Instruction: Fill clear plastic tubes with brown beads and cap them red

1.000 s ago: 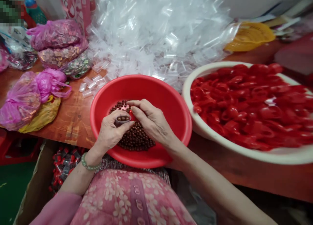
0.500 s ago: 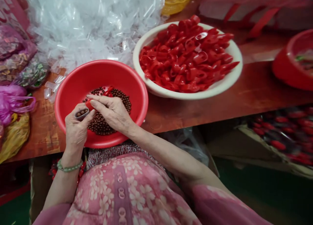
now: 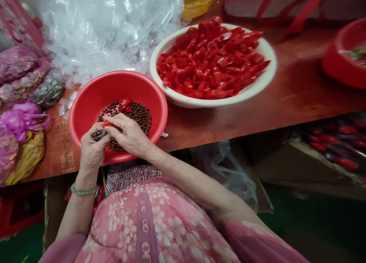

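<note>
My left hand (image 3: pixel 93 144) is closed around a small clear plastic sleeve (image 3: pixel 98 134) with brown beads showing in its open end. My right hand (image 3: pixel 128 135) pinches a small red plastic cap (image 3: pixel 106 124) right beside the sleeve's mouth; whether the two touch I cannot make out. Both hands are over the near left part of a red basin (image 3: pixel 76 114). Brown beads (image 3: pixel 141 116) cover its bottom, and a few loose red plastic pieces (image 3: pixel 125 104) lie on them.
A white basin (image 3: pixel 270 68) heaped with red plastic pieces (image 3: pixel 211 60) stands to the right. Behind is a big pile of clear plastic sleeves (image 3: pixel 111 34). Filled plastic bags (image 3: pixel 23 121) lie at left, a yellow basket (image 3: pixel 198 1) at the back, a red bowl (image 3: pixel 343 60) far right.
The camera view has shifted slightly. My right hand's fingers have drawn in closer to the sleeve with the red cap, and the sleeve's mouth looks more covered. Both hands keep their grip.
</note>
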`<state>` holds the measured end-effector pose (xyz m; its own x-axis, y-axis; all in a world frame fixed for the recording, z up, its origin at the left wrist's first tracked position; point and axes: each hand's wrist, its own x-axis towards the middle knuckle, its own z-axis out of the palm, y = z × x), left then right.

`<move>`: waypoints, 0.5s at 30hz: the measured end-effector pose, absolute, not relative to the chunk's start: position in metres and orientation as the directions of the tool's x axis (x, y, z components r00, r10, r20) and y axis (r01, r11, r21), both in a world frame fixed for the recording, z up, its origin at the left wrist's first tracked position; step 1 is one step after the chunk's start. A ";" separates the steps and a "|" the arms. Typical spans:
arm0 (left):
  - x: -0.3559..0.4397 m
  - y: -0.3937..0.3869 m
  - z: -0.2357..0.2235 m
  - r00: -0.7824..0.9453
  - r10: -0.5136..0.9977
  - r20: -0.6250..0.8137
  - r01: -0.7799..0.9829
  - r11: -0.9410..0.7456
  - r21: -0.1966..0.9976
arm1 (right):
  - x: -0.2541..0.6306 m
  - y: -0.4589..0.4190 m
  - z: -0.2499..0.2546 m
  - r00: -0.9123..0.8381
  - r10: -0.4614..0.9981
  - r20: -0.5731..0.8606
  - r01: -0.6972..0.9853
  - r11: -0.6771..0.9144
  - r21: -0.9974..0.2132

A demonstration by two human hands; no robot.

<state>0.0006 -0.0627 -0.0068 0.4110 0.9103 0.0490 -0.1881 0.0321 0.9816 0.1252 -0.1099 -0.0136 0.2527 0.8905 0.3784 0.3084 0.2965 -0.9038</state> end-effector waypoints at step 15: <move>-0.008 -0.081 -0.001 0.625 0.754 -0.200 -0.030 0.280 0.960 | 0.155 -0.120 0.003 0.227 0.932 0.283 0.080 0.272 -0.959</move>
<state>-0.0078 -0.0808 -0.0011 0.6253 0.7543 -0.2002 -0.0302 0.2798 0.9596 0.1545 -0.1204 0.0028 0.2270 0.9317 0.2835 0.0797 0.2723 -0.9589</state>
